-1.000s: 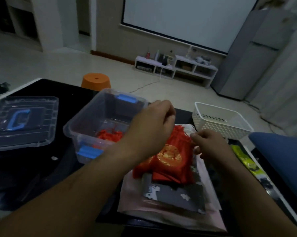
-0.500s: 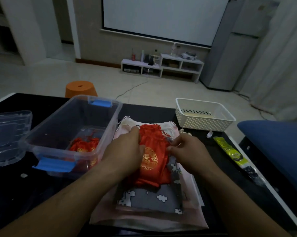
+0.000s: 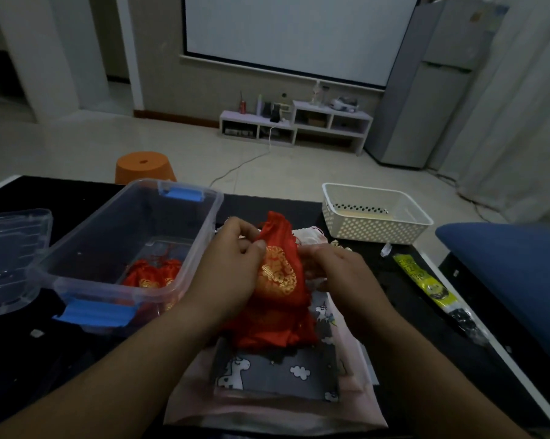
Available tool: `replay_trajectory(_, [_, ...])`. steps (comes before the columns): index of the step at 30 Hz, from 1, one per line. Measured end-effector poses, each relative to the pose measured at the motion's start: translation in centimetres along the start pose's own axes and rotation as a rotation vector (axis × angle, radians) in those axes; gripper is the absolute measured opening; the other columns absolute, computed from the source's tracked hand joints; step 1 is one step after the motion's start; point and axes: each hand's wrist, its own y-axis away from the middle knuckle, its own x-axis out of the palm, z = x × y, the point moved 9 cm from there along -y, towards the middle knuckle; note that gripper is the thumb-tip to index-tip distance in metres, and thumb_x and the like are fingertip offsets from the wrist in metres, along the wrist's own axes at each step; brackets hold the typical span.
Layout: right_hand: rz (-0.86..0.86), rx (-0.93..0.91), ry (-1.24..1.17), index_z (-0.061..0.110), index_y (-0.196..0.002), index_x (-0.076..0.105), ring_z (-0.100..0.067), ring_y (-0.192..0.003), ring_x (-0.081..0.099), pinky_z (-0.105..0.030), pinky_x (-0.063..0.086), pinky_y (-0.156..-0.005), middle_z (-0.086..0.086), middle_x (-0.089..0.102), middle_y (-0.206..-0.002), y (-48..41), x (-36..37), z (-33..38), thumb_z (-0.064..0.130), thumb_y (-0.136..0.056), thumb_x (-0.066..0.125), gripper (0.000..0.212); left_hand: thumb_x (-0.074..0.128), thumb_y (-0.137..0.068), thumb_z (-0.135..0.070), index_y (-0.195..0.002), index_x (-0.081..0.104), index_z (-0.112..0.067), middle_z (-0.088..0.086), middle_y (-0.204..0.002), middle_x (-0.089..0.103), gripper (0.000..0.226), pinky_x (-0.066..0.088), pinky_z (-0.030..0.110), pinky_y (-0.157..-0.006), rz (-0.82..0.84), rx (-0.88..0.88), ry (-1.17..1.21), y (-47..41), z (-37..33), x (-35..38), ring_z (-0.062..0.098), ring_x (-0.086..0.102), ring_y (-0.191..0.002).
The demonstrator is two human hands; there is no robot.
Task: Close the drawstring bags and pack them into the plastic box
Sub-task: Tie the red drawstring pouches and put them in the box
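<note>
Head view showed both hands working on one red drawstring bag (image 3: pixel 280 274) with a gold emblem, held up just right of the clear plastic box (image 3: pixel 109 217). The left hand (image 3: pixel 232 264) pinched the bag's upper left side between thumb and curled fingers, just below its bunched neck. The right hand (image 3: pixel 337 274) had its fingers curled against the bag's right edge, gripping it there, though its fingertips were partly hidden by the cloth. Beneath the held bag lay more red bags (image 3: pixel 273 331) on a gray unicorn-print pouch (image 3: pixel 277 372), itself on top of pink pouches (image 3: pixel 267 413) on the black table (image 3: pixel 394 312). Inside the box, two red bags (image 3: pixel 153 275) sat near its front wall. The box's lid (image 3: pixel 10 248) lay to its left, and a white perforated basket (image 3: pixel 378 229) stood farther back on the right.
</note>
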Motion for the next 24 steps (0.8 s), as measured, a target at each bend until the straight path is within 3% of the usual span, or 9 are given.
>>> replay_trajectory(3, [0.037,0.114,-0.184,0.011,-0.098,0.077,-0.029,-0.098,0.074,-0.045,0.058,-0.088,-0.011,0.078,-0.097,-0.2,1.0,-0.8,0.031,-0.106,0.055,0.031,0.054,-0.107,-0.022,-0.115,0.066,-0.022,0.002,-0.098,0.078,0.014,0.063,0.043,-0.084,0.052,-0.171,0.261,0.1,1.5,0.9,0.017,0.075,-0.093])
replay_trajectory(5, [0.054,0.193,-0.359,0.009,-0.109,0.075,-0.029,-0.096,0.077,-0.045,0.063,-0.086,-0.012,0.080,-0.099,-0.1,1.6,-1.5,0.029,-0.105,0.059,0.027,0.056,-0.105,-0.018,-0.110,0.073,-0.016,0.011,-0.100,0.078,0.018,0.060,0.053,-0.093,0.094,-0.271,0.374,0.2,2.2,1.8,0.029,0.076,-0.098])
replay_trajectory(8, [0.029,0.189,-0.402,0.006,-0.115,0.075,-0.025,-0.089,0.079,-0.033,0.063,-0.067,-0.013,0.081,-0.099,-0.1,1.9,-1.6,0.016,-0.102,0.063,0.020,0.059,-0.105,-0.029,-0.106,0.075,-0.012,0.016,-0.099,0.079,0.023,0.059,0.054,-0.094,0.111,-0.400,0.514,0.9,3.2,3.0,0.034,0.077,-0.097])
replay_trajectory(11, [0.028,0.164,-0.353,0.005,-0.113,0.077,-0.026,-0.089,0.079,-0.035,0.063,-0.074,-0.012,0.081,-0.096,0.2,2.4,-1.4,0.014,-0.102,0.063,0.020,0.062,-0.102,-0.041,-0.110,0.077,-0.016,0.013,-0.101,0.080,0.030,0.057,0.056,-0.097,0.074,-0.442,0.549,0.8,4.1,3.3,0.034,0.076,-0.099])
replay_trajectory(13, [0.035,0.171,-0.402,0.006,-0.113,0.076,-0.027,-0.092,0.079,-0.038,0.064,-0.079,-0.013,0.081,-0.098,0.4,2.8,-1.5,0.020,-0.104,0.060,0.023,0.064,-0.101,-0.039,-0.108,0.078,-0.017,0.011,-0.100,0.080,0.026,0.058,0.054,-0.095,0.042,-0.433,0.542,0.5,4.4,3.3,0.034,0.076,-0.099])
replay_trajectory(16, [-0.002,0.220,-0.557,0.009,-0.116,0.075,-0.028,-0.095,0.079,-0.047,0.063,-0.086,-0.015,0.080,-0.103,0.2,3.0,-1.9,0.032,-0.106,0.057,0.030,0.066,-0.101,-0.029,-0.104,0.076,-0.013,0.014,-0.097,0.079,0.019,0.063,0.044,-0.079,0.021,-0.413,0.548,0.2,4.4,3.8,0.031,0.076,-0.091])
replay_trajectory(19, [-0.023,0.285,-0.700,0.008,-0.111,0.074,-0.021,-0.077,0.079,-0.037,0.064,-0.063,-0.012,0.080,-0.092,0.2,3.2,-2.0,0.027,-0.106,0.058,0.025,0.066,-0.101,-0.028,-0.104,0.075,-0.013,0.018,-0.096,0.077,0.018,0.063,0.040,-0.069,-0.010,-0.429,0.629,0.1,4.3,4.1,0.028,0.074,-0.081])
replay_trajectory(21, [-0.020,0.310,-0.754,0.009,-0.104,0.073,-0.018,-0.063,0.076,-0.031,0.059,-0.049,-0.009,0.079,-0.079,0.4,3.3,-1.9,0.023,-0.105,0.058,0.020,0.066,-0.101,-0.032,-0.103,0.075,-0.016,0.015,-0.094,0.078,0.018,0.063,0.043,-0.070,-0.044,-0.485,0.706,0.3,4.6,4.2,0.029,0.075,-0.079])
replay_trajectory(24, [-0.009,0.356,-0.794,0.010,-0.104,0.073,-0.018,-0.058,0.075,-0.035,0.060,-0.049,-0.005,0.078,-0.072,0.5,3.4,-1.8,0.025,-0.103,0.061,0.019,0.067,-0.100,-0.035,-0.105,0.075,-0.015,0.014,-0.091,0.079,0.022,0.063,0.045,-0.068,-0.047,-0.556,0.775,0.5,4.8,4.4,0.030,0.076,-0.076])
